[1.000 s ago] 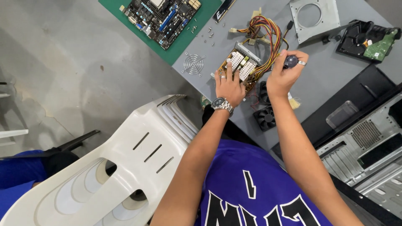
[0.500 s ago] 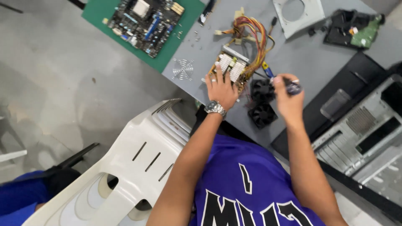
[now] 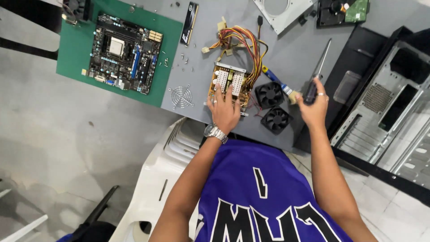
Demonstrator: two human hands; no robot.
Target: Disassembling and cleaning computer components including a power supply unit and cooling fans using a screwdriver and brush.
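My left hand [image 3: 225,112] lies flat on the near edge of a bare power supply circuit board [image 3: 229,82] with a bundle of coloured wires [image 3: 239,41] running off its far side. A metal watch sits on that wrist. My right hand [image 3: 312,105] is closed on the dark handle of a long screwdriver [image 3: 317,72], whose shaft points away toward the far right. Two small black fans [image 3: 272,106] lie between the hands on the grey table [image 3: 291,54].
A motherboard [image 3: 122,52] rests on a green mat [image 3: 71,45] at the left, with loose screws [image 3: 179,60], a round fan grille [image 3: 181,96] and a memory stick [image 3: 189,23] beside it. An open computer case [image 3: 385,112] stands right. A white plastic chair [image 3: 161,179] is below me.
My right hand with the screwdriver has moved right, away from the board, and now holds it over the table's right edge. My left hand stays on the board. The camera view has shifted.
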